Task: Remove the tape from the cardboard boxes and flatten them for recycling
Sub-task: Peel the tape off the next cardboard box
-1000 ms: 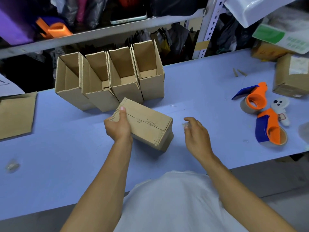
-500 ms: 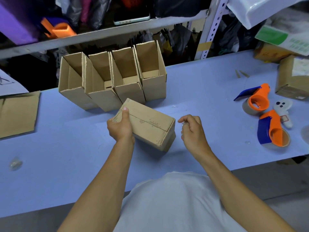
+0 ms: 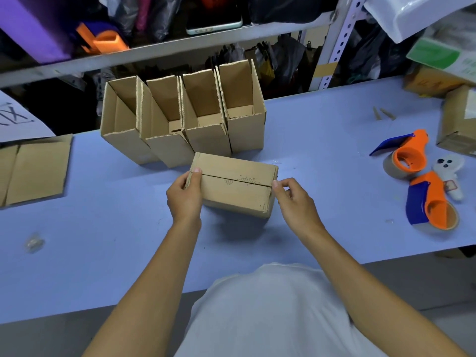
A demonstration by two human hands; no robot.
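Right now I see the closed box [image 3: 233, 188] lying on the blue table [image 3: 108, 248], just in front of the row of four open boxes [image 3: 180, 119] and close to touching the nearest of them. Its long axis runs left to right across my view, tipped slightly so the right end sits a little nearer to me. The top seam runs along that same axis, from one hand to the other.

My left hand [image 3: 184, 195] grips the left end, thumb up on the top face at the seam and fingers curled behind the end, out of sight. My right hand [image 3: 296, 199] is at the right end, thumb and forefinger pinched together at the seam's corner (whether they hold tape or only the cardboard edge I cannot tell).

A dark stamped mark sits beside the seam, too smeared to read. A white sheet [image 3: 15, 119] at the far left carries a boxed mark like an X, cut off by the frame.

Flat cardboard [image 3: 36, 168] lies at the left edge, partly cropped. Two orange-and-blue tape dispensers [image 3: 412, 161] lie well off to the right, and a taped box [image 3: 461, 124] beyond them is cut off. A small crumpled clear scrap [image 3: 33, 243] lies at near left, hard to make out.
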